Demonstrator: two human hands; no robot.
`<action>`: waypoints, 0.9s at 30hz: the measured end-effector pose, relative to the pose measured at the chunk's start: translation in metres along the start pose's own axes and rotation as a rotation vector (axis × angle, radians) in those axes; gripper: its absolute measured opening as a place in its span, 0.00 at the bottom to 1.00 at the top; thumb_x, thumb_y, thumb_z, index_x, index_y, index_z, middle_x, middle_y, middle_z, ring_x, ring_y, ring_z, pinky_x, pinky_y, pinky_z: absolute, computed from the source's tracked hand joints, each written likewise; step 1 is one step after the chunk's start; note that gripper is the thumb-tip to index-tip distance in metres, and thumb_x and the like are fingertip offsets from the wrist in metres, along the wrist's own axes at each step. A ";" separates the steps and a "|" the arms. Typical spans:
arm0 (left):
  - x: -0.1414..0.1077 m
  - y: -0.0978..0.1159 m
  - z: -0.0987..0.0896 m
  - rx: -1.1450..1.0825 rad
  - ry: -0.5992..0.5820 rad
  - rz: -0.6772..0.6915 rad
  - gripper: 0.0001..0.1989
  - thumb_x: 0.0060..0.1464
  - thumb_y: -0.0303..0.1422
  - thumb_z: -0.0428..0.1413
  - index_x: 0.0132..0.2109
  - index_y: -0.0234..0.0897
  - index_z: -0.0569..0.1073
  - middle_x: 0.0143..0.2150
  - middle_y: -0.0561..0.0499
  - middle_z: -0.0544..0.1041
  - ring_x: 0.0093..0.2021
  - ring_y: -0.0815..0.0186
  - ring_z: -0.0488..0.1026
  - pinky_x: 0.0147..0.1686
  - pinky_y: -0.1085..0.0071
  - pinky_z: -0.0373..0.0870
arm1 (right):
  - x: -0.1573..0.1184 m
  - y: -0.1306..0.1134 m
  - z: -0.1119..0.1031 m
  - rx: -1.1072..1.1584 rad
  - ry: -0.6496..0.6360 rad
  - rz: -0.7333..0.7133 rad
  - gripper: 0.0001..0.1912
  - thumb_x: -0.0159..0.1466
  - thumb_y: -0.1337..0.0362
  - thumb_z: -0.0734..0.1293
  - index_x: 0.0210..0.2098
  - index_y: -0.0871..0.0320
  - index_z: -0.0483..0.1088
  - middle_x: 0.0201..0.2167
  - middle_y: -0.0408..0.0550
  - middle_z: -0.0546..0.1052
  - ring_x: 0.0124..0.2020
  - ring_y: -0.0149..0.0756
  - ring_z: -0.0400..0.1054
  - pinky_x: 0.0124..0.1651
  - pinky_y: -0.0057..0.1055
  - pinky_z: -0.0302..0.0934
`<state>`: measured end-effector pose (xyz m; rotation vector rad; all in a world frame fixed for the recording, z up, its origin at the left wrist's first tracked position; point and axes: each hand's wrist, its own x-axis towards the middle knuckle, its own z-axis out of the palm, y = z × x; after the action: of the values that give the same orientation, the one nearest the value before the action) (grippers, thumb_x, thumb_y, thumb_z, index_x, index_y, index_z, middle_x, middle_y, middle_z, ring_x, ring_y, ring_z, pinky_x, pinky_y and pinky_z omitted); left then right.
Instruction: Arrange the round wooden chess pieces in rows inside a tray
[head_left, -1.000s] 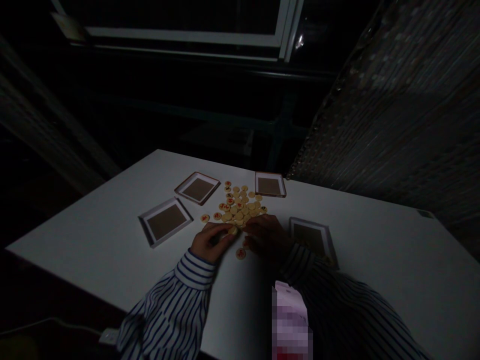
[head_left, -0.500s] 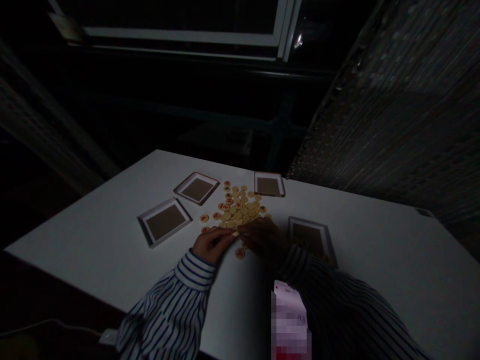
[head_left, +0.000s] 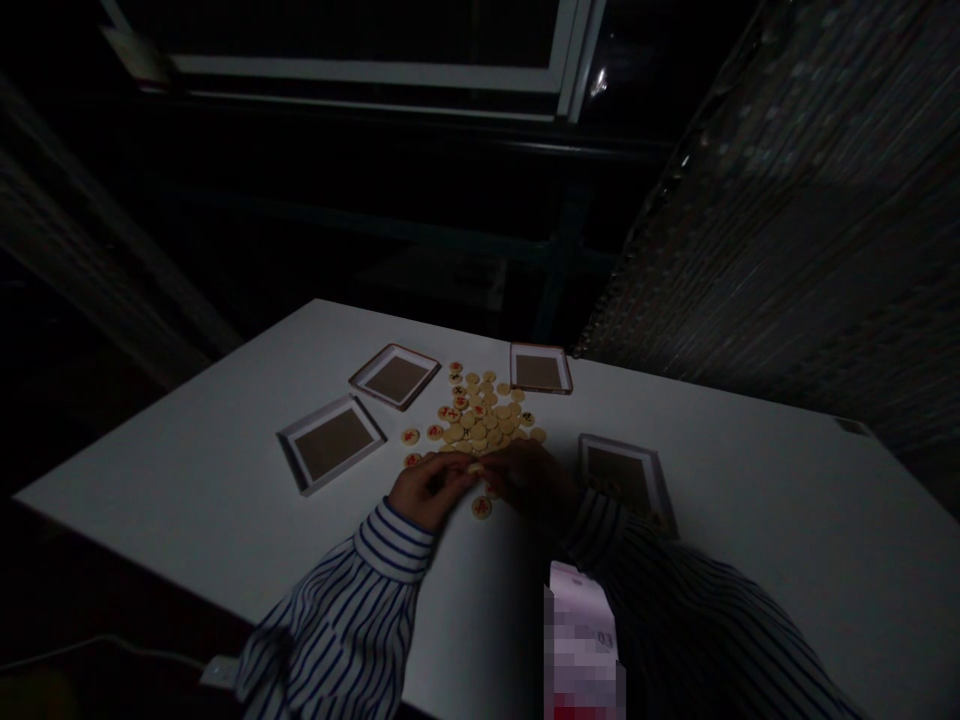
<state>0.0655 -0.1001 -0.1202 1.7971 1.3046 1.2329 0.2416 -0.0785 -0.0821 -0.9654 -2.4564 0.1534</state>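
My left hand (head_left: 424, 489) is closed in a pinch on a round wooden Chinese chess piece (head_left: 475, 468). From the other side, the fingertips of my right hand (head_left: 534, 481) close on the same piece, though deep shadow hides part of them. Just beyond my fingers lies a loose pile of Chinese chess pieces (head_left: 491, 419), many blank side up and some showing red or black characters. A red-marked piece (head_left: 481, 507) lies on the table below my hands. Another red-marked piece (head_left: 409, 437) is left of the pile.
Shallow box trays stand around the pile: one at left (head_left: 330, 444), one at back left (head_left: 395, 377), one at back right (head_left: 541, 369), one at right (head_left: 625, 478) beside my right forearm. A pink-white packet (head_left: 583, 600) lies near the white table's (head_left: 225, 400) front edge.
The fingers of both hands have shifted slightly around the held piece. The pile and the trays have stayed in place; the view has moved very slightly.
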 end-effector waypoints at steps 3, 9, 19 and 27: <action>0.001 0.003 -0.002 0.070 0.019 0.134 0.15 0.43 0.35 0.57 0.40 0.36 0.71 0.34 0.48 0.75 0.34 0.66 0.70 0.35 0.68 0.66 | 0.002 -0.003 -0.005 0.009 -0.015 0.041 0.10 0.59 0.63 0.58 0.33 0.58 0.70 0.25 0.46 0.74 0.28 0.31 0.65 0.33 0.27 0.55; 0.004 0.010 -0.008 0.198 -0.040 0.325 0.14 0.44 0.32 0.56 0.41 0.38 0.70 0.36 0.49 0.75 0.36 0.66 0.70 0.36 0.68 0.66 | 0.003 -0.006 -0.007 0.049 -0.012 0.098 0.08 0.57 0.66 0.60 0.30 0.59 0.71 0.24 0.46 0.74 0.27 0.31 0.66 0.32 0.26 0.56; 0.006 0.000 -0.009 0.298 -0.006 0.384 0.13 0.44 0.35 0.56 0.39 0.38 0.72 0.39 0.47 0.74 0.39 0.63 0.69 0.40 0.65 0.65 | -0.001 -0.002 0.001 0.064 0.007 0.146 0.09 0.57 0.64 0.59 0.32 0.58 0.70 0.26 0.46 0.74 0.28 0.30 0.67 0.33 0.26 0.58; 0.006 -0.023 -0.011 0.631 -0.030 0.321 0.14 0.41 0.43 0.56 0.38 0.48 0.74 0.52 0.49 0.66 0.50 0.53 0.60 0.45 0.54 0.57 | -0.004 0.011 0.004 -0.015 0.116 0.269 0.14 0.61 0.61 0.54 0.36 0.58 0.69 0.30 0.47 0.74 0.32 0.32 0.66 0.37 0.29 0.57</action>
<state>0.0471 -0.0876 -0.1340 2.5364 1.5444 1.0032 0.2487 -0.0729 -0.0896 -1.2721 -2.2185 0.1647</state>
